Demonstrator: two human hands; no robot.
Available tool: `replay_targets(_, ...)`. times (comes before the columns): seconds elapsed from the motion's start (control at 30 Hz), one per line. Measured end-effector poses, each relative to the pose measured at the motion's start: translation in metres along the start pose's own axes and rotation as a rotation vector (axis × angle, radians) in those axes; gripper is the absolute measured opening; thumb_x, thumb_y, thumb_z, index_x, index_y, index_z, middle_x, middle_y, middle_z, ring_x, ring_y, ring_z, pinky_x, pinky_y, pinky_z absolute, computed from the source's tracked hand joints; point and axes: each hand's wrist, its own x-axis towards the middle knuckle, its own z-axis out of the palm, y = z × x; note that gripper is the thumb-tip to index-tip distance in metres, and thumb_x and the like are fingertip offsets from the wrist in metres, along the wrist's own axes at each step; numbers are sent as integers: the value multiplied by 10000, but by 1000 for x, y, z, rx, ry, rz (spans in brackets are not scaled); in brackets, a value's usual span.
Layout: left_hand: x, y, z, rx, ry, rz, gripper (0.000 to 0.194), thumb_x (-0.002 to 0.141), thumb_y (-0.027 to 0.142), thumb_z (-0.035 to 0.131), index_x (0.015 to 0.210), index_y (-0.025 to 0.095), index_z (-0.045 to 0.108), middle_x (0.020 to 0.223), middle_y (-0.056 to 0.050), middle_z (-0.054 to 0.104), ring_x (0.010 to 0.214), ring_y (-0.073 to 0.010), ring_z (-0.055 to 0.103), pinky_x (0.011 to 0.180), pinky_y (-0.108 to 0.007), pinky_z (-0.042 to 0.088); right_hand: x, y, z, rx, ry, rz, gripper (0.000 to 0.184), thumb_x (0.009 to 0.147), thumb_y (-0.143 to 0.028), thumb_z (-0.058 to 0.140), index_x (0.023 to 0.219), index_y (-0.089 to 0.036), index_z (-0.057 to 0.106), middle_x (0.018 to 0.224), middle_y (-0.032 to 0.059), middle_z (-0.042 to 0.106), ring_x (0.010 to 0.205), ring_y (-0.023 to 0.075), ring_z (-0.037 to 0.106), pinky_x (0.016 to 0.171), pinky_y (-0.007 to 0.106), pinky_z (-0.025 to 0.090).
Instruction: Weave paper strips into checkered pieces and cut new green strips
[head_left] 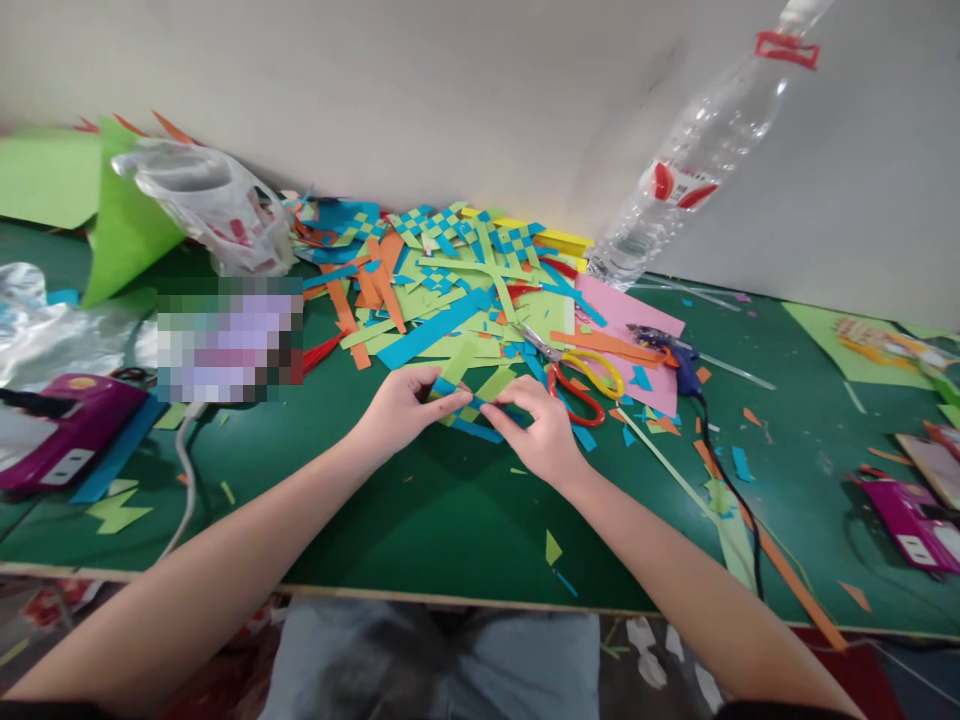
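Left hand [405,408] and right hand [536,430] both pinching small green-blue paper weave [469,410], thumbs against fingers, over middle of bench [420,540]. Looks partway imo: some checks in, strip ends sticking out loose. Checkered pieces [454,222] piled toward back edge look done. Scissors [555,355] crowd right hand; more elbow room toward front edge, few paper scraps [553,548] there.

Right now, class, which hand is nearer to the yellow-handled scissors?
Right: the right hand is just beside the yellow-handled scissors; the left hand is farther off, to their left.
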Motion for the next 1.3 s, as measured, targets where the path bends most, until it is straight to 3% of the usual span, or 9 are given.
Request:
replay_targets(0.2, -1, 3, -1, -147, 160, -54, 375, 688, 481, 792, 849, 151, 715, 779, -47, 725, 700, -179, 668, 651, -289, 541, 16, -5, 10, 120, 35, 173, 148, 816, -348, 677, 757, -212, 671, 786, 31, 709, 762, 187, 658, 758, 354, 524)
replay_targets(0.43, -1, 4, -1, -145, 148, -140, 369, 678, 472, 796, 882, 171, 735, 772, -47, 733, 716, -206, 682, 632, -313, 558, 15, 5, 19, 258, 2, 329, 197, 779, -403, 692, 731, -215, 658, 760, 17, 704, 742, 185, 658, 717, 334, 542)
replay_targets(0.77, 2, 6, -2, -140, 4, -247, 409, 591, 395, 869, 913, 178, 739, 884, -48, 761, 779, -190, 693, 719, -293, 552, 12, 15, 16, 315, -27, 283, 192, 813, -397, 679, 759, -213, 663, 777, 14, 673, 735, 158, 632, 723, 311, 526)
replay_targets(1.1, 4, -1, -4, -118, 64, -262, 412, 612, 392, 860, 947, 188, 731, 919, -55, 769, 783, -201, 708, 727, -315, 568, 11, 20, 19, 316, -36, 403, 203, 784, -418, 696, 797, -215, 687, 773, 18, 712, 685, 153, 630, 599, 293, 489)
replay_targets(1.3, 3, 1, -4, -109, 76, -248, 412, 579, 397, 877, 909, 188, 745, 903, -53, 768, 783, -202, 705, 734, -317, 567, 13, 23, 18, 316, -53, 404, 203, 789, -423, 685, 790, -220, 687, 738, 2, 694, 600, 128, 567, 551, 280, 450)
